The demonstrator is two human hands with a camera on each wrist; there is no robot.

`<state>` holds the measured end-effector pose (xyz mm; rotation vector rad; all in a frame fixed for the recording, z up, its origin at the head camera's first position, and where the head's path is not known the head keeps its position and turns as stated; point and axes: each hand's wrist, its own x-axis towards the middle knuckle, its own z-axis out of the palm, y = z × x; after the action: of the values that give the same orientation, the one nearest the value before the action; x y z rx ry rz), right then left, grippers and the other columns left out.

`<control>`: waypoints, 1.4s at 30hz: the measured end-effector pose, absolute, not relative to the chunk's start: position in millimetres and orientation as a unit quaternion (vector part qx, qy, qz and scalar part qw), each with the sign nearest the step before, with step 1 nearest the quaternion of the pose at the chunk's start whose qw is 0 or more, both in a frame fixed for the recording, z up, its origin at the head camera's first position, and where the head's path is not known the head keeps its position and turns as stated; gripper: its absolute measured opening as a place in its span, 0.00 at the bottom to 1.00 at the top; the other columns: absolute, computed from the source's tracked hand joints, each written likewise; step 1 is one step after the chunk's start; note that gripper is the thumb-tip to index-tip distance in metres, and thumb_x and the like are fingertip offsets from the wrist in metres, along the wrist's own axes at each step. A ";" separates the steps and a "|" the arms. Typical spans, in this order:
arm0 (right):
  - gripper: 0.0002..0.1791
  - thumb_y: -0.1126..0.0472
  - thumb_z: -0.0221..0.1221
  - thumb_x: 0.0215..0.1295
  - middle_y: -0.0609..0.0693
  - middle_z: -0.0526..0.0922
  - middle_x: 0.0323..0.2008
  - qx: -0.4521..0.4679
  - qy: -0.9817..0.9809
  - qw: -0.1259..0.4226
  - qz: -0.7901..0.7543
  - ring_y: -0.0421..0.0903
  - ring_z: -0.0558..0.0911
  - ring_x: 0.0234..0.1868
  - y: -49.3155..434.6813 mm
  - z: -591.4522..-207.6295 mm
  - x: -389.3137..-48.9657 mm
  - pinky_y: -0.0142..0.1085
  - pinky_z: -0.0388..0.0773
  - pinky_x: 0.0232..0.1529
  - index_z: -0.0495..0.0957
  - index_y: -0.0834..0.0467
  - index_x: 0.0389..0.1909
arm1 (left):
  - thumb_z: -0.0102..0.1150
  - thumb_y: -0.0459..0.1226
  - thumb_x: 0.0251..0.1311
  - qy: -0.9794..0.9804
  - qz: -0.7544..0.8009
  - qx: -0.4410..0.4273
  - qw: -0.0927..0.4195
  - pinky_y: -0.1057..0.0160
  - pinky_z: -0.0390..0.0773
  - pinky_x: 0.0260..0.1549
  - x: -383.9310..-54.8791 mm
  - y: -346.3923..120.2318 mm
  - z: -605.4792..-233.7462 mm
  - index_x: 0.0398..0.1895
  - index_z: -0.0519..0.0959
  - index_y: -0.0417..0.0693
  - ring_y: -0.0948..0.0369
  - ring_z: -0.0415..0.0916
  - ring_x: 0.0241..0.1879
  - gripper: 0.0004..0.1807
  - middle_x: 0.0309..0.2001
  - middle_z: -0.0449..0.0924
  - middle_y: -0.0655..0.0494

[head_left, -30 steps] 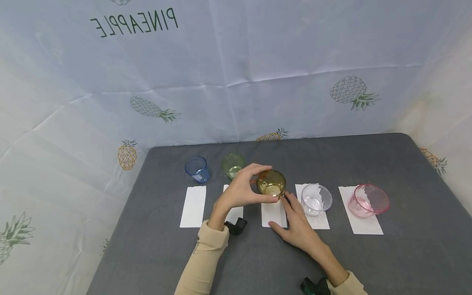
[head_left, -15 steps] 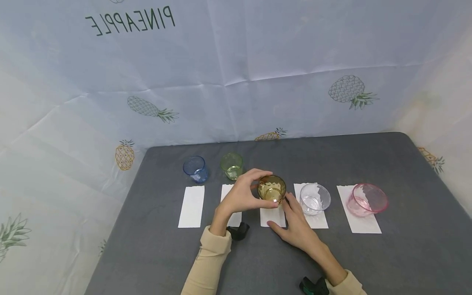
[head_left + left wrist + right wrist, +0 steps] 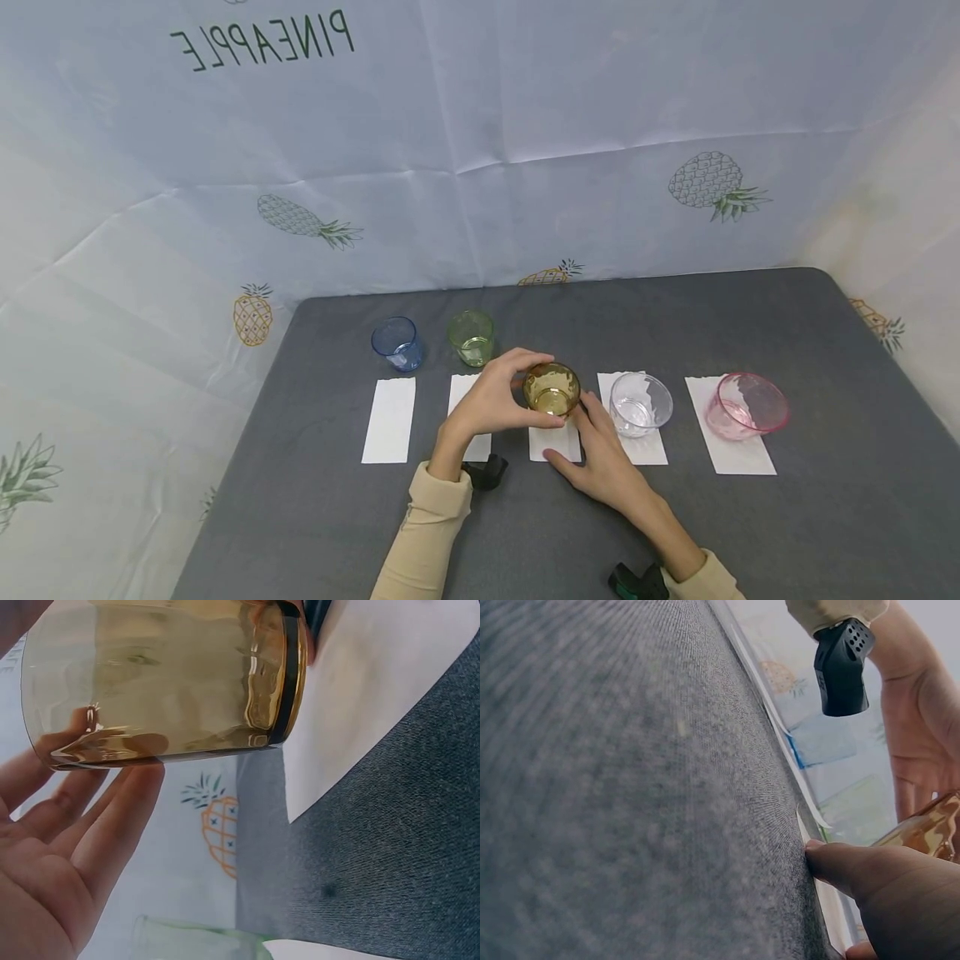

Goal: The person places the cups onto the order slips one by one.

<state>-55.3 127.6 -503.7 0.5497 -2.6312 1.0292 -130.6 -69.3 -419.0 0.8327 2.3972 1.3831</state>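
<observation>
My left hand [image 3: 491, 398] holds an amber glass cup [image 3: 552, 388] by its sides, thumb near and fingers on the far side. The cup is upright over the far part of the middle white paper sheet [image 3: 555, 447]. In the left wrist view its base [image 3: 289, 675] is close to the sheet; whether they touch I cannot tell. My right hand [image 3: 606, 467] lies low at the right of that sheet, with fingers extended beside the cup. Its thumb [image 3: 840, 864] rests at the sheet's near part in the right wrist view.
Blue [image 3: 397, 343] and green [image 3: 472, 338] cups stand at the back left, behind two paper sheets [image 3: 389, 421]. To the right, a clear cup [image 3: 640, 406] and a pink cup [image 3: 747, 407] stand on sheets. A printed curtain [image 3: 480, 208] borders the grey table [image 3: 840, 400].
My left hand has lowered the amber cup slightly toward the near side, over the middle sheet. My right hand has stayed nearly still. The other cups have not moved.
</observation>
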 end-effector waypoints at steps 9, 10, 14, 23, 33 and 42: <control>0.45 0.55 0.75 0.55 0.70 0.68 0.69 0.170 -0.911 0.098 0.363 0.76 0.64 0.72 127.1 -501.0 -54.9 0.72 0.65 0.66 0.68 0.68 0.70 | 0.82 0.39 0.47 0.821 0.475 0.287 0.136 0.54 0.81 0.62 -131.3 -69.7 -420.2 0.69 0.74 0.44 0.55 0.77 0.62 0.42 0.63 0.76 0.51; 0.45 0.55 0.75 0.55 0.71 0.68 0.69 0.167 -0.912 0.094 0.363 0.76 0.63 0.72 127.1 -500.9 -54.5 0.72 0.65 0.67 0.67 0.68 0.70 | 0.82 0.39 0.47 0.821 0.474 0.285 0.137 0.54 0.81 0.62 -131.1 -69.8 -420.0 0.69 0.74 0.45 0.55 0.77 0.62 0.42 0.63 0.76 0.51; 0.45 0.55 0.75 0.56 0.72 0.67 0.69 0.161 -0.915 0.088 0.360 0.76 0.63 0.73 127.1 -500.0 -53.6 0.71 0.65 0.67 0.67 0.69 0.70 | 0.82 0.39 0.47 0.822 0.472 0.286 0.139 0.54 0.81 0.62 -131.5 -70.3 -420.5 0.69 0.74 0.44 0.55 0.77 0.62 0.42 0.63 0.76 0.51; 0.43 0.55 0.75 0.56 0.72 0.67 0.69 0.161 -0.914 0.092 0.361 0.77 0.63 0.72 126.7 -498.9 -53.7 0.71 0.65 0.67 0.69 0.69 0.68 | 0.81 0.39 0.49 0.821 0.468 0.293 0.141 0.57 0.81 0.61 -133.0 -69.7 -424.7 0.69 0.74 0.43 0.54 0.77 0.60 0.42 0.62 0.76 0.47; 0.44 0.54 0.74 0.56 0.73 0.66 0.70 0.155 -0.918 0.083 0.357 0.76 0.63 0.73 127.4 -498.1 -53.0 0.70 0.66 0.67 0.68 0.71 0.69 | 0.81 0.39 0.48 0.829 0.458 0.289 0.142 0.55 0.81 0.61 -132.8 -69.4 -425.7 0.69 0.74 0.43 0.54 0.77 0.61 0.43 0.61 0.77 0.48; 0.44 0.54 0.74 0.57 0.72 0.66 0.70 0.157 -0.917 0.076 0.358 0.76 0.62 0.74 128.1 -498.2 -53.9 0.70 0.65 0.68 0.68 0.71 0.69 | 0.81 0.41 0.49 0.833 0.451 0.287 0.143 0.56 0.81 0.62 -134.5 -67.6 -431.6 0.70 0.73 0.41 0.54 0.77 0.60 0.44 0.62 0.77 0.49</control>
<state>-53.9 128.1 -498.2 0.4692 -2.7506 1.0727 -134.5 -67.6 -431.6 0.8265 2.4019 1.3003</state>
